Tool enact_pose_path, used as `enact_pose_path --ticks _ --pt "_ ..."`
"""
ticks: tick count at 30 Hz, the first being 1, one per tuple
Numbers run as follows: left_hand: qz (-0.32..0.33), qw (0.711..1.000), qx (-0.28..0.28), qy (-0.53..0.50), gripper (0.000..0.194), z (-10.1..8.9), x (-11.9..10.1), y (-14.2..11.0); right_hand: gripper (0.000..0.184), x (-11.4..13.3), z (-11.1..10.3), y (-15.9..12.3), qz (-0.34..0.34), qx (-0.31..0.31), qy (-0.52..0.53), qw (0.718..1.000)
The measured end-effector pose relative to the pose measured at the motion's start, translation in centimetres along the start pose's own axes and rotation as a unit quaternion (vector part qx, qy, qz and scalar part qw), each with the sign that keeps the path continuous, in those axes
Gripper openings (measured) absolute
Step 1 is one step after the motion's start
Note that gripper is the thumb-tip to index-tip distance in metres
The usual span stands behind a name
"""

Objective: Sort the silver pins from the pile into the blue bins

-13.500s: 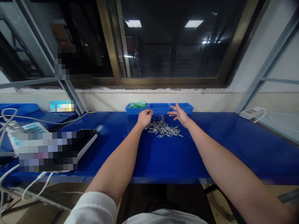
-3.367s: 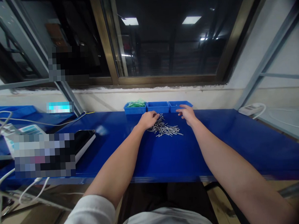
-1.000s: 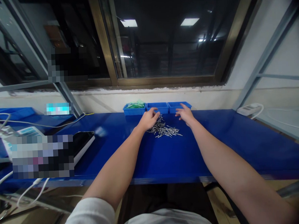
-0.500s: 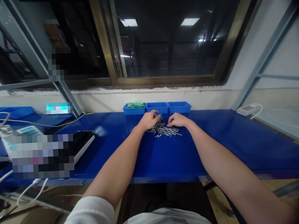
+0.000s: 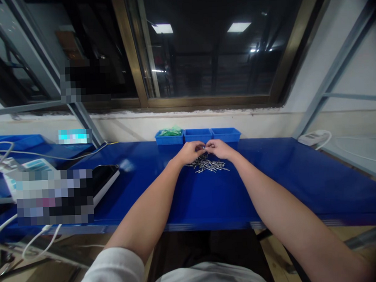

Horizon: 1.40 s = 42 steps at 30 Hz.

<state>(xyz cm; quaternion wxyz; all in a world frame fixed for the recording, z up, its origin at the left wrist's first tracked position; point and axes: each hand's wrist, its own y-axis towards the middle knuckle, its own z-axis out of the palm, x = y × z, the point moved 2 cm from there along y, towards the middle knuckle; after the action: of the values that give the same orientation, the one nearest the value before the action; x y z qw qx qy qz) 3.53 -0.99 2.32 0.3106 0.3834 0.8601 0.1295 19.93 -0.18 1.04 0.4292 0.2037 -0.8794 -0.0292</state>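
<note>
A heap of thin, shiny metal pins (image 5: 211, 165) lies on the blue table, too small to tell their exact kind. Just over the heap's far side, my left hand (image 5: 191, 152) is closed in a pinch, with a small metallic glint between thumb and fingers, apparently one of the pins. My right hand (image 5: 218, 149) meets it fingertip to fingertip from the right, its thumb and forefinger pressed together. What the right fingertips hold is too small to make out.
Behind the hands stand three blue bins in a row: a left bin (image 5: 169, 140) with green bags, a middle bin (image 5: 197, 134) and a right bin (image 5: 226, 135). A black-topped device (image 5: 106, 174) and white cables are at the left. A white power strip (image 5: 312, 138) sits at the right.
My right hand has moved left and slightly up, so its fingertips now meet those of my left hand. My left hand's fingers have closed a little.
</note>
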Motion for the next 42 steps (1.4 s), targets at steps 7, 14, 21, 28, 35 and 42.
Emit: enact_pose_path --ticks 7,14,21,28,35,42 --pt "-0.013 0.999 -0.022 0.038 0.021 -0.2 0.1 0.2 0.025 0.5 0.2 -0.2 0.004 -0.060 0.148 0.987" --pt "-0.037 0.996 -0.059 0.051 0.022 -0.6 -0.1 0.1 0.022 0.2 -0.1 -0.1 0.010 -0.081 0.240 0.967" --pt "-0.107 0.987 -0.103 -0.069 0.035 -0.7 0.9 0.2 0.021 -0.2 -0.4 -0.3 0.058 -0.064 0.250 0.964" --pt "-0.162 0.975 -0.134 -0.075 0.031 -0.5 2.7 0.5 0.019 -1.5 -1.1 -0.3 0.144 -0.059 0.169 0.973" --pt "-0.161 0.975 -0.126 -0.084 0.031 -0.3 2.9 0.5 0.064 -3.6 -3.8 -0.4 0.071 -0.269 0.322 0.905" --pt "-0.178 0.977 -0.110 -0.047 0.029 -0.5 2.4 0.4 0.047 -3.9 -3.8 -0.4 0.127 -0.284 0.251 0.917"
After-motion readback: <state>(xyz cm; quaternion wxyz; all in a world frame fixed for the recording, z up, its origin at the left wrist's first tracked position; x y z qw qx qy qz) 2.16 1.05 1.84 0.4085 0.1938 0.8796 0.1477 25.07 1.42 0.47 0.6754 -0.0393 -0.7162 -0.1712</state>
